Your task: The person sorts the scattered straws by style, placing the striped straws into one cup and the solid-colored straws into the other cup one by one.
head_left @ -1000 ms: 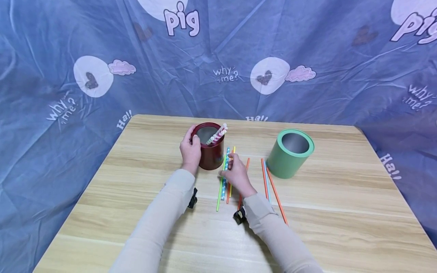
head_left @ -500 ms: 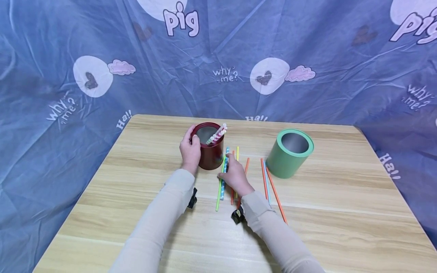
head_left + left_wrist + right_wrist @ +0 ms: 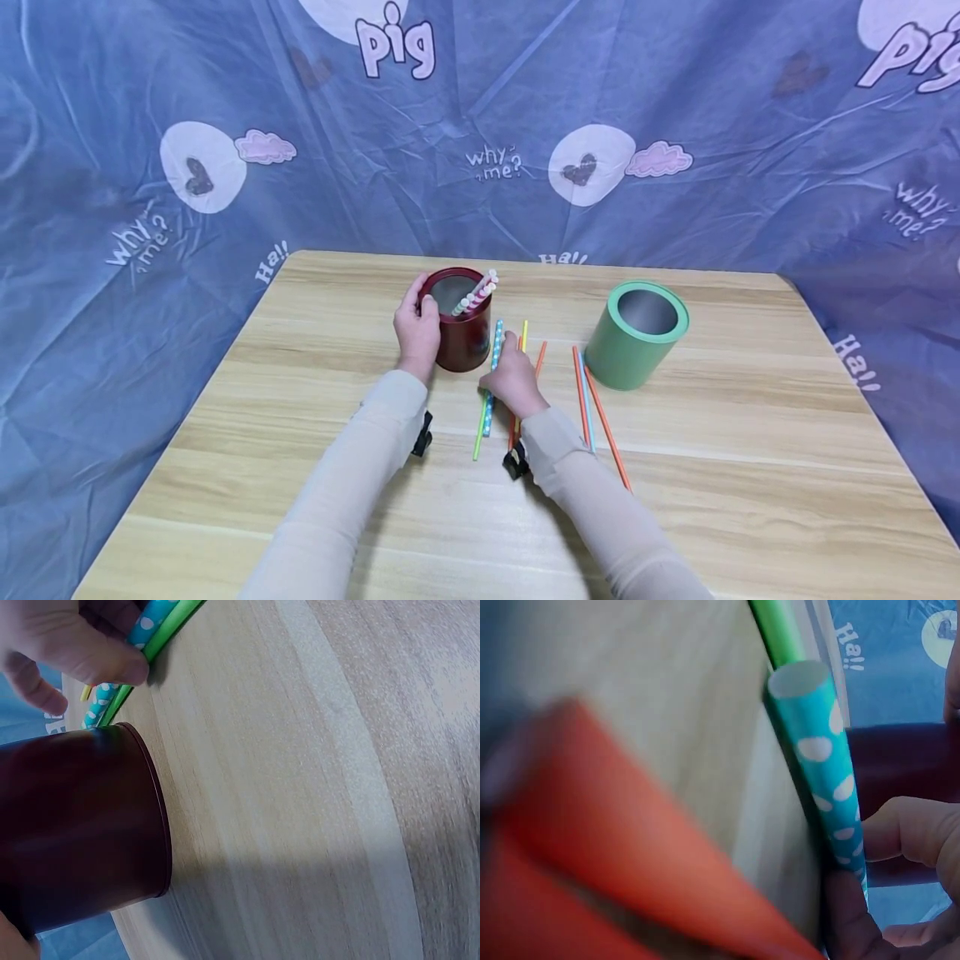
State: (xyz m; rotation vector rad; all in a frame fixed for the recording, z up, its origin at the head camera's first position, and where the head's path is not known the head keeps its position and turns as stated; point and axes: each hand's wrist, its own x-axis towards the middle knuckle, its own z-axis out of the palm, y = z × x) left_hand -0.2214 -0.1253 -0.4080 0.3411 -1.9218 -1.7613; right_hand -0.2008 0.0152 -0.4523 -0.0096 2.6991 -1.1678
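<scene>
In the head view my left hand (image 3: 417,333) grips the left side of a dark red can (image 3: 467,348), which stands upright. Several patterned paper straws (image 3: 482,293) lean out over its rim. Just right of the can, my right hand (image 3: 515,379) pinches a blue straw with white dots (image 3: 496,350); thumb and finger lie on either side of it in the right wrist view. Against that straw lies a thin green straw (image 3: 174,628), partly covered by the hand in the head view. Of the left hand, only a sliver shows at the left wrist view's lower corner.
Yellow (image 3: 525,327) and orange straws (image 3: 542,354) lie partly under the right hand and wrist. Further right, a light blue straw (image 3: 588,408) lies between two orange ones, beside an upright green can (image 3: 628,354). A blue printed cloth (image 3: 465,200) hangs behind the wooden table (image 3: 750,400).
The right hand has shifted slightly left and closed on the dotted straw. The yellow straw and an orange one beside it have slid right. The left hand and red can stay put.
</scene>
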